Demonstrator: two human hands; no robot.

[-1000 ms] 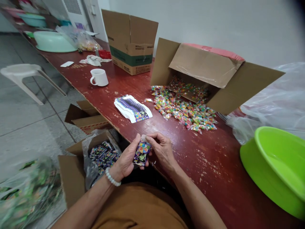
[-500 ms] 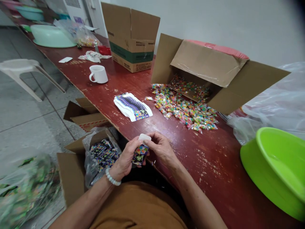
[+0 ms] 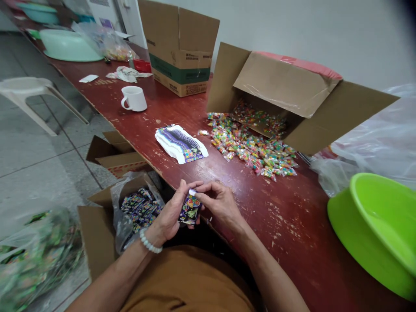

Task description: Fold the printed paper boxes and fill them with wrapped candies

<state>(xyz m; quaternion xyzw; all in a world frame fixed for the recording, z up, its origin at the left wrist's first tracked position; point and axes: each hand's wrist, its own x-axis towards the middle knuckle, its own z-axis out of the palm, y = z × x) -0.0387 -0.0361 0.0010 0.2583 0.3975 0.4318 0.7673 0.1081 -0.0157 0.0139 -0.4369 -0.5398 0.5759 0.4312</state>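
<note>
A small dark purple candy box (image 3: 190,210) with colourful print rests in my left hand (image 3: 171,215), whose fingers wrap round its back and side. At its top edge, my right hand (image 3: 223,207) pinches the short white flap between thumb and forefinger. Beyond my hands, on the table, lies a fanned stack of flat purple-and-white cartons (image 3: 182,145). Right of the stack spreads a heap of wrapped candies (image 3: 248,151), spilling from a cardboard box (image 3: 273,84) tipped on its side. Several dark printed boxes (image 3: 139,209) lie in a plastic-lined carton down to my left.
A white mug (image 3: 134,99) and an upright cardboard box (image 3: 178,52) stand farther back on the red table (image 3: 286,242). At the right sits a green basin (image 3: 367,229). On the floor at left are a bag of green packets (image 3: 39,260) and a white stool (image 3: 29,86).
The white flap at the candy box's top stood up before; now it is folded down and less of it shows. My left thumb has lifted off the box's front.
</note>
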